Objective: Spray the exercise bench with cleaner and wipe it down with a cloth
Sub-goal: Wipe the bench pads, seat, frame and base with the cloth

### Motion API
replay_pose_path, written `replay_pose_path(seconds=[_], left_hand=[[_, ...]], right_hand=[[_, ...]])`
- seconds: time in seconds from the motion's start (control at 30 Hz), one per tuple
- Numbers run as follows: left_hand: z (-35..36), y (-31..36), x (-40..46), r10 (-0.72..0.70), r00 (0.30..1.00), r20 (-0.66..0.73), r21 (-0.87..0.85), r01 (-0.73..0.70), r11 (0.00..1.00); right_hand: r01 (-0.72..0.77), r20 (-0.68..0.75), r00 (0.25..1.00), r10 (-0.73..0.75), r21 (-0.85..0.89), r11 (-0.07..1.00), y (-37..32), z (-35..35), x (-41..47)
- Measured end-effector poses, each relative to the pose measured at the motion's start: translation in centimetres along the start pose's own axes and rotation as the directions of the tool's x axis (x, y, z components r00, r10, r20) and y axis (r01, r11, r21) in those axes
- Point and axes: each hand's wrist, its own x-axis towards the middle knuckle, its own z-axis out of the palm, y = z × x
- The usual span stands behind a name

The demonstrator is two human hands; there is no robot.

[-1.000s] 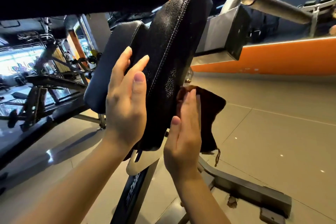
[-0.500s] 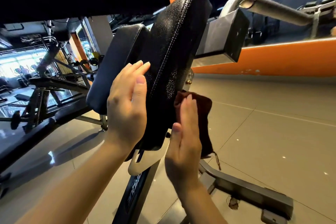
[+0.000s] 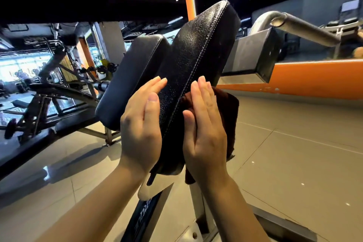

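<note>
The black bench pad (image 3: 198, 61) stands tilted on its frame in the middle, near the person. The left hand (image 3: 141, 124) lies flat on its left face, fingers straight and close together. The right hand (image 3: 204, 129), fingers straight and together, presses a dark brown cloth (image 3: 228, 116) against the pad's right side.

Bench pad (image 3: 198, 53): black grained leatherette, slightly glossy, pale stitched seam. Cloth (image 3: 228, 108): dark brown, matt, soft-napped fabric. Frame tube (image 3: 253, 59): dull brushed metal. Floor (image 3: 294, 163): glossy polished tiles.
</note>
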Motion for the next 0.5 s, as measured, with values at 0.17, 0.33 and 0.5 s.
replay_pose_path(seconds=[0.17,0.33,0.5], left_hand=[[-0.2,0.1,0.0,-0.011,1.000,0.006,0.065,0.011,0.998],[-0.7,1.8,-0.4,0.161,0.986,-0.040,0.261,-0.145,0.954],[-1.9,7.4,-0.5,-0.057,0.978,0.201,0.207,0.015,0.978]], right_hand=[[-0.043,0.063,0.997,0.043,0.013,0.999,-0.7,-0.7,-1.9],[-0.233,0.127,0.969,0.213,0.179,0.956,-2.1,-2.5,-2.2],[-0.199,0.021,0.979,0.201,0.263,0.944,-4.6,-4.9,-0.7]])
